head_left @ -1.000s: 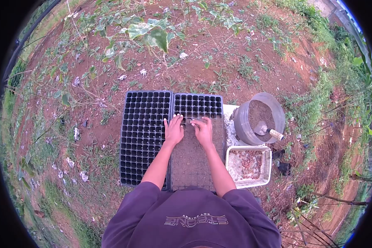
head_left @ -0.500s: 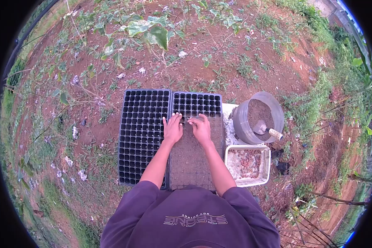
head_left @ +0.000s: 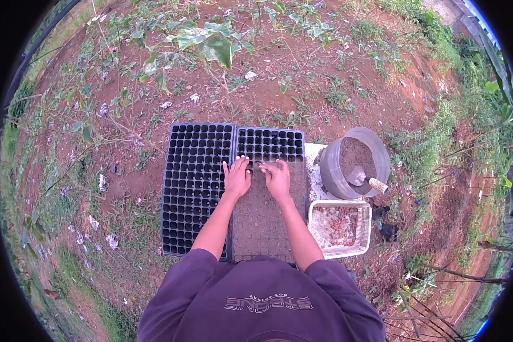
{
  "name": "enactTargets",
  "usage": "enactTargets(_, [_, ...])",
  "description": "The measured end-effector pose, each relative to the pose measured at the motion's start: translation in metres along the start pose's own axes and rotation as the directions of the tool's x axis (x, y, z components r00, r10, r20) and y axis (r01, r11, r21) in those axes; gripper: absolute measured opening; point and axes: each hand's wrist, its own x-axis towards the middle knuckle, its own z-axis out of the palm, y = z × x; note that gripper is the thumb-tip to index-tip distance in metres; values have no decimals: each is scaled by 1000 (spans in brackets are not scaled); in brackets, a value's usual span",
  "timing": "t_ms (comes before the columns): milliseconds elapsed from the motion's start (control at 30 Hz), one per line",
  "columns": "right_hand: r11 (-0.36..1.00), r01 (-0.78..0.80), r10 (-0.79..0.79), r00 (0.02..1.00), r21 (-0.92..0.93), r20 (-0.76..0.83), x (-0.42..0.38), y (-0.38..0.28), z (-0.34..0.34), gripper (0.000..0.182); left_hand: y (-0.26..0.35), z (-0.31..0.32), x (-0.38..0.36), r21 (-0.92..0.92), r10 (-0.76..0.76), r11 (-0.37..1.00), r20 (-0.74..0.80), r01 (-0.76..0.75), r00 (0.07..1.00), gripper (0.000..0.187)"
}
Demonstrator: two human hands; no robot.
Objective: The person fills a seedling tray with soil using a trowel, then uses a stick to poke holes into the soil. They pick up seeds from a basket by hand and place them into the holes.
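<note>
Two black seedling trays lie side by side. The left tray (head_left: 196, 176) has hollow cells throughout. In the right tray (head_left: 262, 222), brown soil covers the near part, while the cells of the top rows show hollow. My left hand (head_left: 237, 178) rests near the soil's upper edge by the seam between the trays, fingers spread and pointing away. To its right, my right hand (head_left: 277, 179) touches the soil at the same edge, with its thumb and index finger close together. Whether anything small lies between those fingertips is too small to tell.
Right of the trays stands a grey round tub (head_left: 333, 171) of soil with a trowel (head_left: 376, 183) in it. A white basket (head_left: 366, 231) below it holds reddish-brown pieces. Leafy plants (head_left: 214, 45) grow beyond the trays, and weeds cover the ground around.
Both hands keep nearly the same place and pose. The whole view has shifted very slightly, with the trays, tub and basket a little further left.
</note>
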Motion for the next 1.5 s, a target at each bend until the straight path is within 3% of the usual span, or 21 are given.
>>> enactTargets(167, [999, -28, 28, 999, -26, 17, 4, -8, -5, 12, -2, 0, 0, 5, 3, 1000, 5, -3, 1000, 46])
enactTargets(233, [998, 53, -53, 999, -20, 4, 5, -6, -2, 12, -2, 1, 1, 2, 8, 1000, -1, -8, 1000, 46])
enactTargets(367, [998, 57, -58, 998, 12, 31, 4, -4, 2, 13, -1, 1, 0, 7, 9, 1000, -9, -9, 1000, 46])
enactTargets(433, [998, -33, 35, 998, -51, 50, 3, -6, -1, 13, -2, 1, -1, 8, 6, 1000, -8, -6, 1000, 46])
enactTargets(533, [999, -12, 12, 1000, 46, -3, 5, -3, 2, 12, -1, 1, 1, 20, 13, 1000, -16, -13, 1000, 47])
enactTargets(767, [999, -47, 46, 998, 13, 32, 1, -2, 2, 13, -1, 0, 0, 21, 4, 1000, -6, -4, 1000, 47])
enactTargets(933, [999, 36, -36, 999, 23, -3, 0, -3, 4, 14, -2, 2, 1, 27, 13, 1000, -4, -13, 1000, 48])
enactTargets(1067, [1000, 11, -12, 1000, 13, 29, 0, -3, 2, 13, -2, 1, 1, 41, 11, 999, -4, -11, 1000, 48])
enactTargets(1233, [993, 119, -119, 993, 22, -14, 2, -3, 5, 13, -1, 0, 0, 31, 14, 999, 3, -14, 1000, 49])
enactTargets(1333, [999, 48, -48, 999, -21, 11, 1, -7, 0, 12, -1, 0, 1, 16, 0, 1000, 7, 0, 1000, 49])
enactTargets(1500, [995, 104, -104, 992, -3, -72, 2, -7, -3, 11, 1, -1, 0, 12, 8, 1000, 2, -8, 1000, 49])
